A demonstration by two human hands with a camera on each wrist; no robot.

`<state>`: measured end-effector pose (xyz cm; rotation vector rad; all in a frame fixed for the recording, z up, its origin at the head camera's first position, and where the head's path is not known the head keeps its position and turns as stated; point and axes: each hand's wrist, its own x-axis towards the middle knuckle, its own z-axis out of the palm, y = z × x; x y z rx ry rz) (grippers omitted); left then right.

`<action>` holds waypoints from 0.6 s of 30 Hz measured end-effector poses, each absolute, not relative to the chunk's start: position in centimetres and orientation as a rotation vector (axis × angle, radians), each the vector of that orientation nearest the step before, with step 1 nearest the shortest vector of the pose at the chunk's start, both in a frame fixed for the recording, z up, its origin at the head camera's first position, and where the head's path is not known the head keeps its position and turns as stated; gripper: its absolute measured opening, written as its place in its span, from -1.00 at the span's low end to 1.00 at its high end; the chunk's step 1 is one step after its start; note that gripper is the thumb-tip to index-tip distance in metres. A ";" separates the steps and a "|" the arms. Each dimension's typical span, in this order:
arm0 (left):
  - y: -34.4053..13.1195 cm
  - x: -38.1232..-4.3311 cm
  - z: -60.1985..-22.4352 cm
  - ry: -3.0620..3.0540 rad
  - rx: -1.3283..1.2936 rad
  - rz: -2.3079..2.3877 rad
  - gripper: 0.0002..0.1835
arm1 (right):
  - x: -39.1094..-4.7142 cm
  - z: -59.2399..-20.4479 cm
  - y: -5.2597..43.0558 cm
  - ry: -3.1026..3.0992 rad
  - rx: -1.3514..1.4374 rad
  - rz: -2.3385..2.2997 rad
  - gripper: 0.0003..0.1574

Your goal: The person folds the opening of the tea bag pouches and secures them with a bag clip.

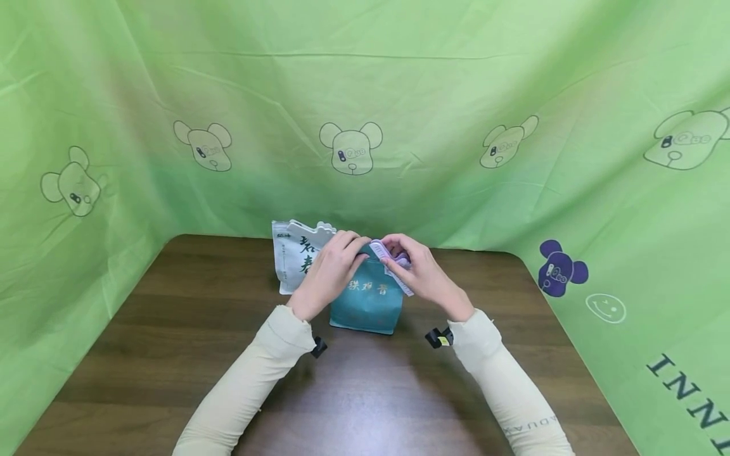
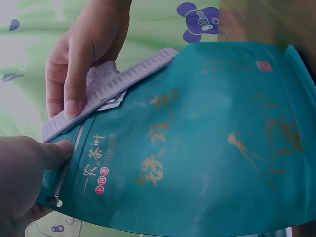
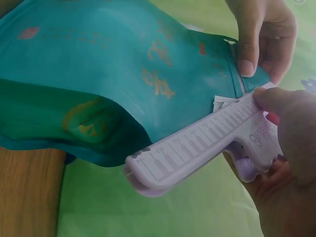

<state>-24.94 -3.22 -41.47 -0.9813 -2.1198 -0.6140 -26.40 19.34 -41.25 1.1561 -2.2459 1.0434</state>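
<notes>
A teal tea bag point(image 1: 367, 310) with gold lettering stands upright on the table. My left hand point(image 1: 335, 263) pinches its top edge between thumb and fingers, near one corner, as the left wrist view shows. My right hand point(image 1: 423, 269) grips a lilac bag clip point(image 3: 190, 148) with piano-key markings by its handle. The clip lies slanted across one side of the bag's top, one end close to my left thumb point(image 2: 61, 150). Whether the bag's edge is between its jaws is hard to tell. A small white label or paper point(image 3: 224, 101) pokes out beside the clip.
Left of the teal bag stands a white tea bag point(image 1: 289, 263) with dark lettering, a white clip point(image 1: 312, 233) along its top. The brown wooden table point(image 1: 171, 354) ends at a green printed curtain point(image 1: 433, 95) at the back and sides.
</notes>
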 end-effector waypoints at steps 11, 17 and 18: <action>-0.7 -26.8 -40.1 -2.120 -0.976 -0.582 -0.73 | -27.8 -40.7 21.3 -2.224 1.085 0.983 -0.65; 1.1 -28.7 -39.2 -2.170 -0.954 -0.571 -0.73 | -29.4 -40.1 22.5 -2.200 1.017 0.980 -0.66; 1.3 -29.0 -39.2 -2.178 -0.949 -0.571 -0.73 | -29.7 -40.0 22.6 -2.200 1.011 0.989 -0.67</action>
